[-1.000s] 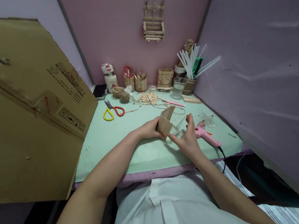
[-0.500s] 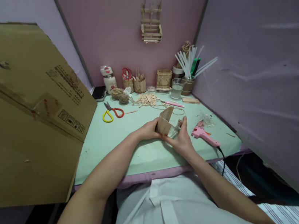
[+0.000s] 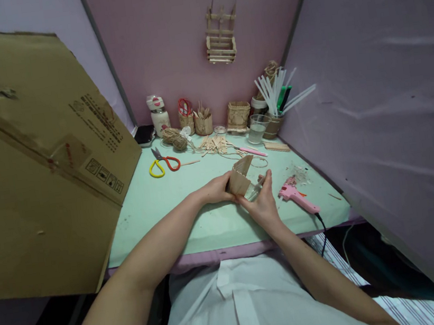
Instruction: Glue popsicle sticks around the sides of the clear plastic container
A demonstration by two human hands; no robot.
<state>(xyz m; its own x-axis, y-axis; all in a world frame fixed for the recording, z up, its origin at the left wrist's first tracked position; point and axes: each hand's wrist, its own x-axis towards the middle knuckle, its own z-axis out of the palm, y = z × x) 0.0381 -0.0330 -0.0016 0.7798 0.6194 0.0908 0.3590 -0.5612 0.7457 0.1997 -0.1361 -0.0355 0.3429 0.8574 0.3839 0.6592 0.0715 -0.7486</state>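
left grip [image 3: 218, 189]: grasping tilted wooden-slat piece [image 3: 239, 180] | right grip [image 3: 263, 204]: curled around clear container [image 3: 253, 191] | slat piece: over desk [image 3: 154, 232], between both hands, beside container | pink glue gun [image 3: 298, 198]: on desk, right of right grip

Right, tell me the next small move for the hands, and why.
Probably press the clear object gently toward the wooden piece with the right hand: that hand holds it close beside the wood, which the left hand grips. Whether they are already joined, I can't tell.
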